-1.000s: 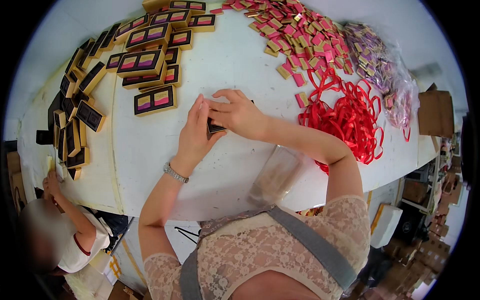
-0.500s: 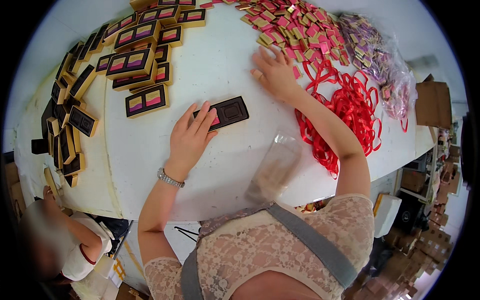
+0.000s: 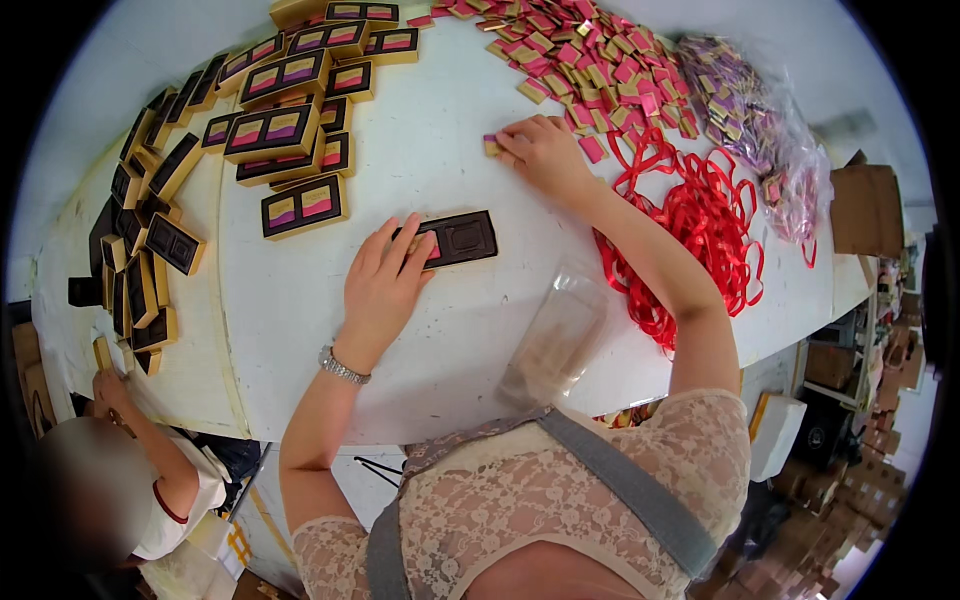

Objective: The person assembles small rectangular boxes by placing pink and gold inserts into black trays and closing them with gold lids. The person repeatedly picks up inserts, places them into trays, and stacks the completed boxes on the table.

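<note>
My left hand (image 3: 383, 285) lies over the left end of a flat black box (image 3: 468, 236), fingers across its top and thumb along its near side. One pink square shows in the box beside my fingers, and the right-hand recess holds nothing. Pinched in the fingertips of my right hand (image 3: 548, 155) is a small purple and gold square (image 3: 491, 145), just above the table beside a heap of pink and gold squares (image 3: 625, 75).
Stacked gold boxes (image 3: 305, 200) stand at the far left, several holding coloured squares. On the right lie tangled red ribbon (image 3: 690, 230) and a plastic bag of purple squares (image 3: 795, 190). A clear plastic tray (image 3: 560, 325) lies near me. Another person (image 3: 165, 480) works at lower left.
My right hand has drawn slightly nearer, and its spread fingers have closed on a small square. My left hand stays on the black box. The other person's hand has moved a little.
</note>
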### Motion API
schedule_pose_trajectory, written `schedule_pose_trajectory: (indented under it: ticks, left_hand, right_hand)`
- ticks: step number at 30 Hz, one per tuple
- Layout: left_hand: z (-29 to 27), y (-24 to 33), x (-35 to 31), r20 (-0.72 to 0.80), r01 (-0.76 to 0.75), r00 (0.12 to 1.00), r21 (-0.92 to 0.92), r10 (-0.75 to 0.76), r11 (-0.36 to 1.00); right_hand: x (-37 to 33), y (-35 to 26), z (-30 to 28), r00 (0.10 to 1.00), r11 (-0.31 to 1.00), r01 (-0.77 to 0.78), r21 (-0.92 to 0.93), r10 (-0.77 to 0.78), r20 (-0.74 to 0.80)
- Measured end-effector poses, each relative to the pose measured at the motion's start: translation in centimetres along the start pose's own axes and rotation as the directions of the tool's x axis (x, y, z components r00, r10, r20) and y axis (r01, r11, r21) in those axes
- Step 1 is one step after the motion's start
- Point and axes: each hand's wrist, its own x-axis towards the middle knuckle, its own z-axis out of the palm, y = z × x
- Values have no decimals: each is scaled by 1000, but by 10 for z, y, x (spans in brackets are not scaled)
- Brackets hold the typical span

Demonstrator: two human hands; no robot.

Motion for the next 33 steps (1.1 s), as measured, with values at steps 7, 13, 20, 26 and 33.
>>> schedule_pose_trajectory:
  ticks: [7, 13, 20, 26, 33]
  left_hand:
    - [-4, -6, -13, 16, 61, 998, -52, -60, 997]
    - [-5, -5, -12, 8, 68, 998, -65, -68, 996]
    - [-14, -17, -15, 108, 26, 994, -153, -10, 988]
    - [-79, -68, -51, -207, 472, 822, -272, -530, 838]
    - [-64, -50, -49, -113, 432, 893, -48, -435, 900]
  right_hand:
    - [-16, -87, -34, 966, 936, 257, 241, -247, -72]
    - [-37, -106, -29, 921, 915, 387, 113, -389, -8]
    - [-34, -89, -18, 966, 850, 161, 502, -240, 97]
    - [106, -119, -24, 939, 834, 273, 479, -124, -320]
    - [193, -82, 11, 904, 978, 50, 204, 43, -425]
